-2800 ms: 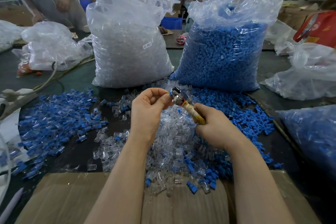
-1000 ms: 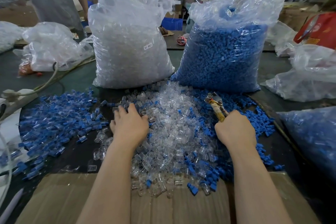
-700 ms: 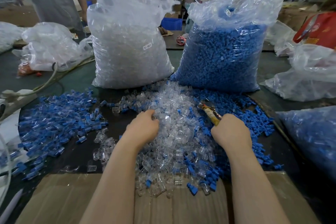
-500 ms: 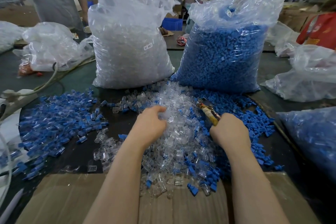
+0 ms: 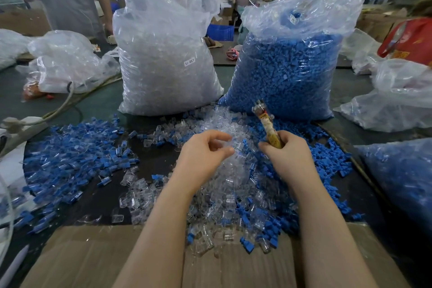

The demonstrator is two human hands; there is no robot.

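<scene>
Fingers of our left hand (image 5: 202,156) curl to the thumb, seemingly pinching a clear piece (image 5: 225,144) just above the central clear pile (image 5: 224,170), while our right hand (image 5: 288,158) clenches the tool (image 5: 271,132) just right of it, so we judge the pick done and next must bring piece to tool tip.

left sack (image 5: 163,65) beside right sack (image 5: 287,72), both behind the loose heap (image 5: 230,194), cardboard sheet (image 5: 93,257) nearest

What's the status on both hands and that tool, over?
Right hand grips taped tool, tip up. Left hand curled over clear pieces, hold unclear. Nothing blocking.
</scene>
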